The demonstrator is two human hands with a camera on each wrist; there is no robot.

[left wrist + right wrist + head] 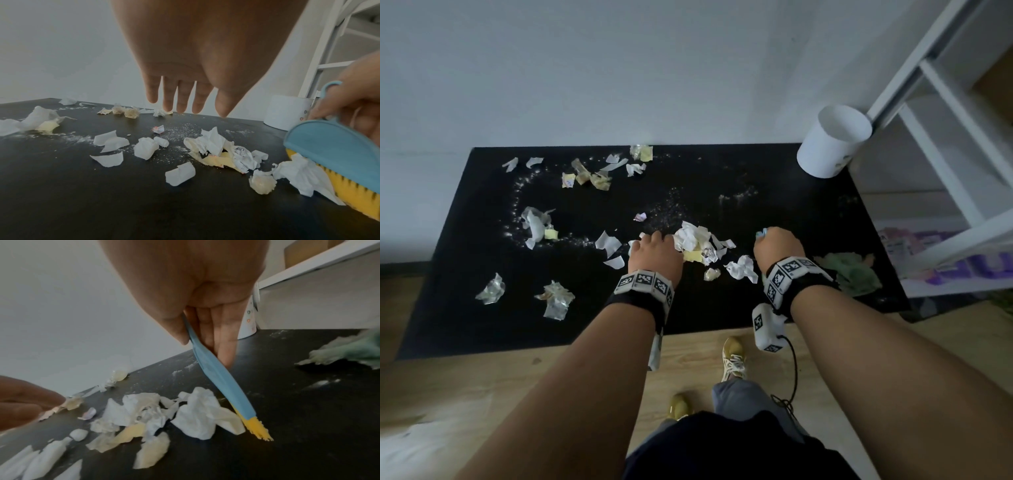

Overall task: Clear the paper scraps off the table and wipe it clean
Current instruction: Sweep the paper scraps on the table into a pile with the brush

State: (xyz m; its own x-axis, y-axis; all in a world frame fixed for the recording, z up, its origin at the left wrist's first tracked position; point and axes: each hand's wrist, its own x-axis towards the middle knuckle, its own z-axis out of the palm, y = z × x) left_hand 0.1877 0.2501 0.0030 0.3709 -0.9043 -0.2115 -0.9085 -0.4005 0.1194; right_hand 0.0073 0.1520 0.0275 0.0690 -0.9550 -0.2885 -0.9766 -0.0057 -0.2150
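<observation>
White and yellow paper scraps lie scattered over the black table, with a crumpled pile between my hands. My left hand hovers just left of that pile; in the left wrist view its fingers hang straight, hold nothing and stay clear of the scraps. My right hand grips a blue brush with yellow bristles. The bristles rest on the table against a crumpled white scrap at the pile's right side. The brush also appears in the left wrist view.
A white cup stands at the table's back right corner by a white shelf frame. A crumpled green cloth lies right of my right wrist. White powder streaks the table. The wall runs along the far edge.
</observation>
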